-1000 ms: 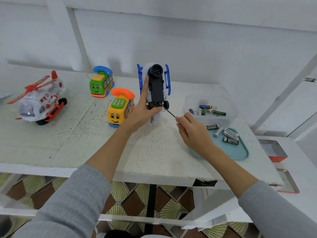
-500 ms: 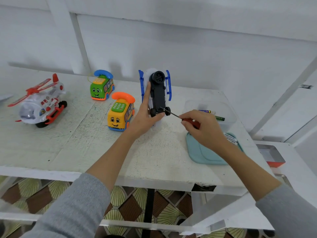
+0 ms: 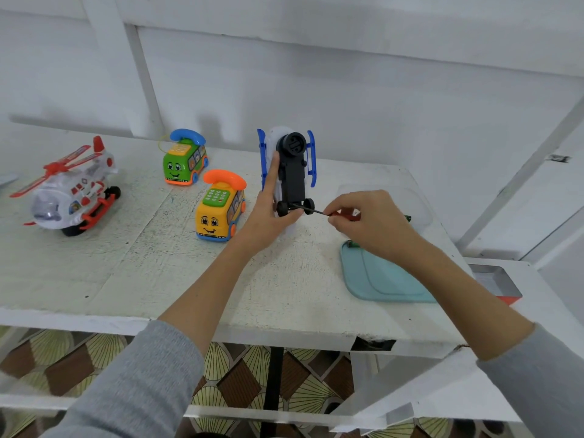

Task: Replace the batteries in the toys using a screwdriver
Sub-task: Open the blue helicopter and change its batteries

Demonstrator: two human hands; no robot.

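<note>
My left hand [image 3: 268, 213] grips a white toy with blue skids [image 3: 292, 165], stood on end with its black underside facing me. My right hand [image 3: 371, 222] pinches a small red-handled screwdriver [image 3: 319, 211]; its thin shaft points left, with the tip at the lower end of the black underside between the two small wheels. A clear tub [image 3: 417, 200] and a teal tray [image 3: 379, 279] lie behind my right hand, which hides most of the batteries; one green battery end [image 3: 407, 218] shows.
On the white table [image 3: 158, 263] stand a yellow phone-bus toy [image 3: 219, 213], a green phone-bus toy [image 3: 185, 161] and a white and red helicopter toy [image 3: 69, 191]. A lower shelf with a metal tray [image 3: 496, 279] sits to the right.
My right hand rose from the table to the toy's level and turned the screwdriver nearly level, tip between the wheels. It now hides the batteries on the tray. The left hand keeps its grip.
</note>
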